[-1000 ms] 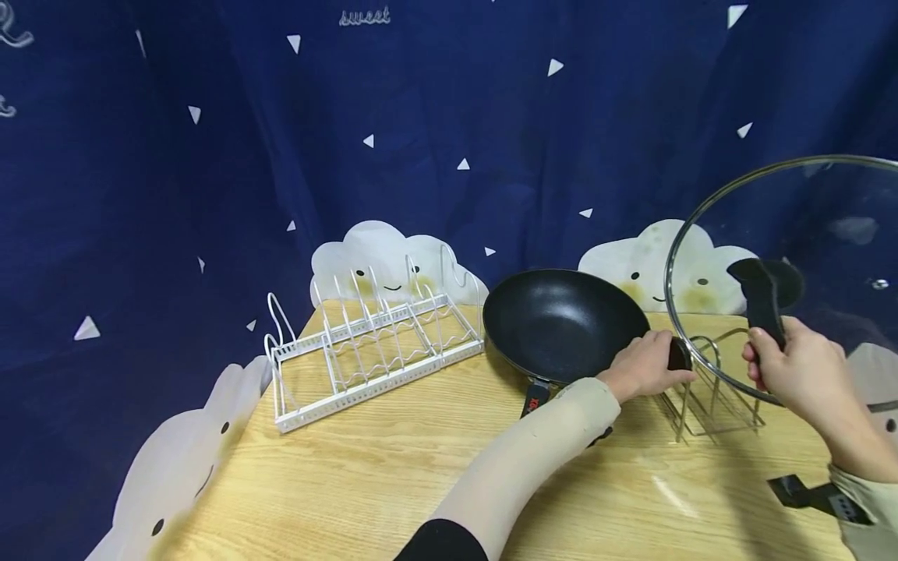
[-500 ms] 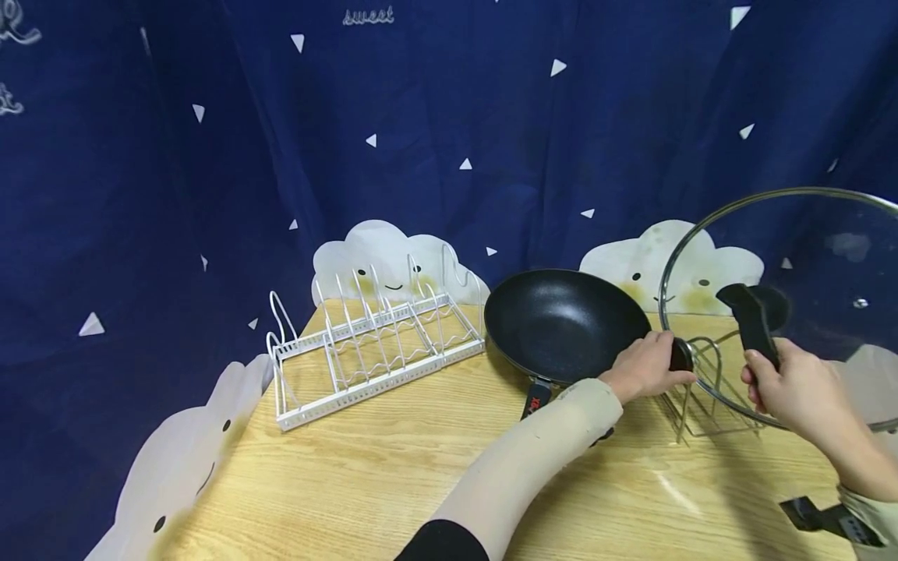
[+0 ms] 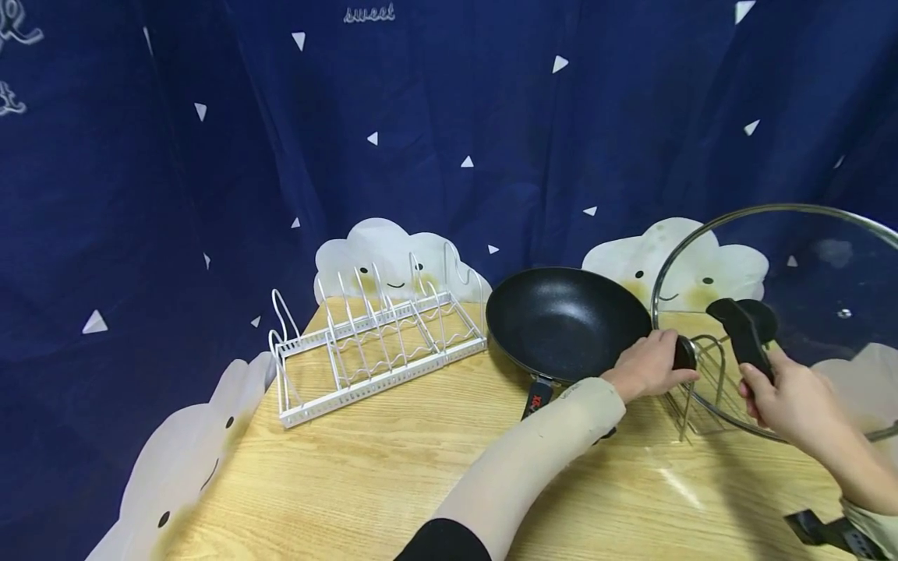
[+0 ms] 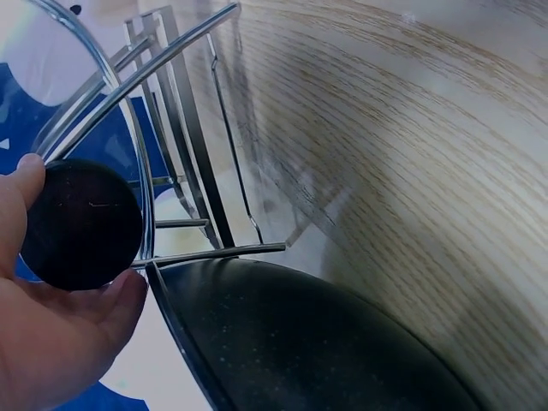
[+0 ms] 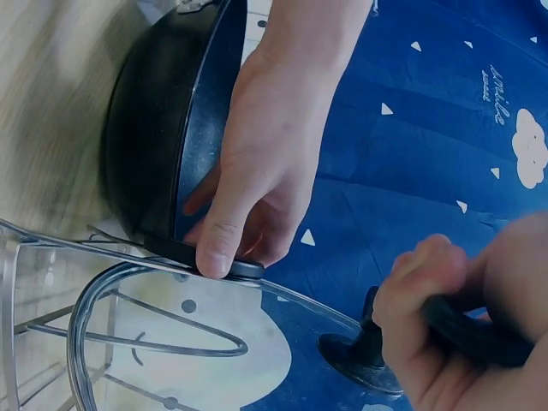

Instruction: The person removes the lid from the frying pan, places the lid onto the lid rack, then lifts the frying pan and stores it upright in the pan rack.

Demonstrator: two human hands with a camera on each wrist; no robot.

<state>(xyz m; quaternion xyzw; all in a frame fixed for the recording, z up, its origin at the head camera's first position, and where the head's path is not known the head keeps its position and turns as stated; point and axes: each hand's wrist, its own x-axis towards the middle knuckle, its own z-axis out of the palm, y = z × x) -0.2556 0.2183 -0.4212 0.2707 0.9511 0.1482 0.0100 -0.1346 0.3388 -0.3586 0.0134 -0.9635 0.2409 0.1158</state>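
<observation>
My right hand (image 3: 800, 397) grips the black handle (image 3: 751, 335) of a large glass lid (image 3: 828, 257). The lid has a metal rim and stands steeply tilted over a small wire rack (image 3: 719, 366). My left hand (image 3: 648, 365) holds a round black knob (image 4: 81, 224) between thumb and fingers, beside the rack's wires. What the knob is fixed to is hard to make out. A black frying pan (image 3: 561, 319) rests left of the rack, under my left hand, its handle (image 3: 538, 396) partly behind my sleeve. In the right wrist view, the right hand (image 5: 462, 325) appears close up.
A white wire rack (image 3: 379, 351) with several upright dividers stands on the left of the wooden table (image 3: 337, 483). Behind the table hangs a dark blue curtain (image 3: 421, 93) with white clouds and triangles. A black strap (image 3: 831, 534) hangs by my right sleeve.
My right hand has lowered the large lid and shifted it slightly left, toward the small wire rack. The left hand stays on the knob almost unmoved.
</observation>
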